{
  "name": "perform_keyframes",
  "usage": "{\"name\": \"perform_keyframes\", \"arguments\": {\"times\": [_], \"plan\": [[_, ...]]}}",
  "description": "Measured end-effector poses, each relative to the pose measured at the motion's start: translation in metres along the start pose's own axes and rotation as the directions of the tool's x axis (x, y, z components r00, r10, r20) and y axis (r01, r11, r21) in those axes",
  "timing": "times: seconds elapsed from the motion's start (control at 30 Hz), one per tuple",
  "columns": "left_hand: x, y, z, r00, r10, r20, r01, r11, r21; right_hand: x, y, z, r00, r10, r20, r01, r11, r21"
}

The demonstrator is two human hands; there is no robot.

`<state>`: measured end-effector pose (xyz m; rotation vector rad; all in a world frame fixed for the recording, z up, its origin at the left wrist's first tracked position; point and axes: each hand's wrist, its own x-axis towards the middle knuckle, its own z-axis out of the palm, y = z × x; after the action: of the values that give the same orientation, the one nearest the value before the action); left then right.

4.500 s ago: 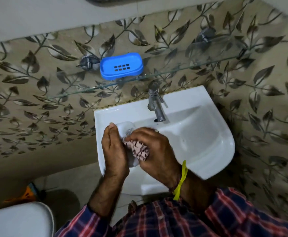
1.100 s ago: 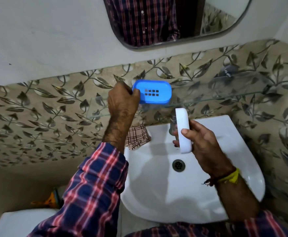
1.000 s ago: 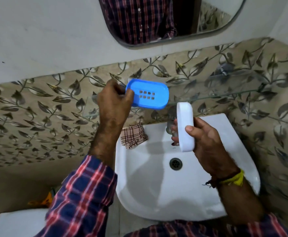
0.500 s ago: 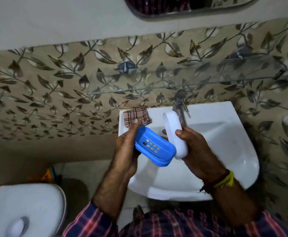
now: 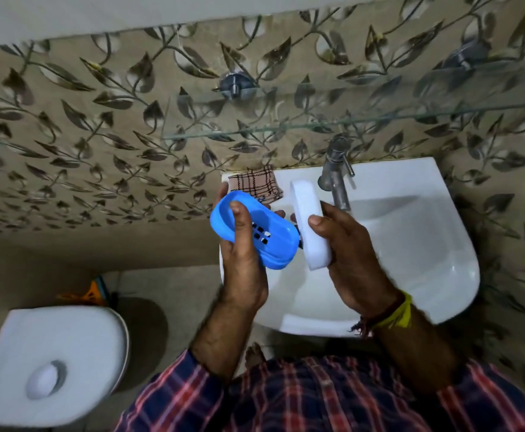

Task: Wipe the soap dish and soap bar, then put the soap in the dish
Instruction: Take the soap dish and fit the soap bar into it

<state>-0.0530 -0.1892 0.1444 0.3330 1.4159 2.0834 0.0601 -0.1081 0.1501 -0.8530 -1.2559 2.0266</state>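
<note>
Two bare hands hold one blue soap dish and one white soap bar over a white wall-mounted washbasin (image 5: 411,244).

Left of the basin stands one white toilet cistern (image 5: 52,363). At the basin's left edge, the left hand (image 5: 244,269) clasps the blue oval plastic soap dish (image 5: 273,241), thumb pressed inside it. One brown checked cloth (image 5: 256,182) lies on the basin's back left corner, partly hidden by the dish. Over the bowl, the right hand (image 5: 353,254) grips the white rectangular soap bar (image 5: 309,222) on edge, just beside the dish. One steel tap (image 5: 336,176) rises behind; one glass shelf (image 5: 348,120) spans above.
</note>
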Motion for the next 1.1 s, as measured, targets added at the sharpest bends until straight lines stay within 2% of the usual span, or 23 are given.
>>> {"name": "perform_keyframes", "arguments": {"times": [0.13,0.27,0.4,0.53,0.83,1.1], "plan": [[0.001,0.001,0.002,0.992,-0.083,0.1,0.062,0.979,0.195,0.002,-0.01,-0.013,0.991,-0.129,-0.023,0.126,0.987,-0.101],[-0.001,-0.001,0.015,0.971,-0.157,0.178,0.131,0.98,0.152,-0.002,-0.017,-0.017,0.972,-0.234,0.024,0.232,0.933,-0.274],[0.0,0.005,0.027,0.962,-0.116,0.247,0.077,0.984,0.162,-0.007,-0.019,-0.016,0.967,-0.249,0.054,0.252,0.903,-0.349],[-0.004,0.009,0.031,0.95,-0.019,0.31,-0.062,0.966,0.25,-0.011,-0.023,-0.016,0.968,-0.235,0.088,0.251,0.886,-0.389],[-0.009,0.001,0.034,0.978,0.023,0.205,-0.086,0.949,0.304,-0.018,-0.02,-0.019,0.968,-0.221,0.12,0.251,0.876,-0.411],[-0.009,0.001,0.025,0.974,0.035,0.224,-0.098,0.955,0.279,-0.023,-0.011,-0.019,0.967,-0.211,0.144,0.255,0.837,-0.484]]}}
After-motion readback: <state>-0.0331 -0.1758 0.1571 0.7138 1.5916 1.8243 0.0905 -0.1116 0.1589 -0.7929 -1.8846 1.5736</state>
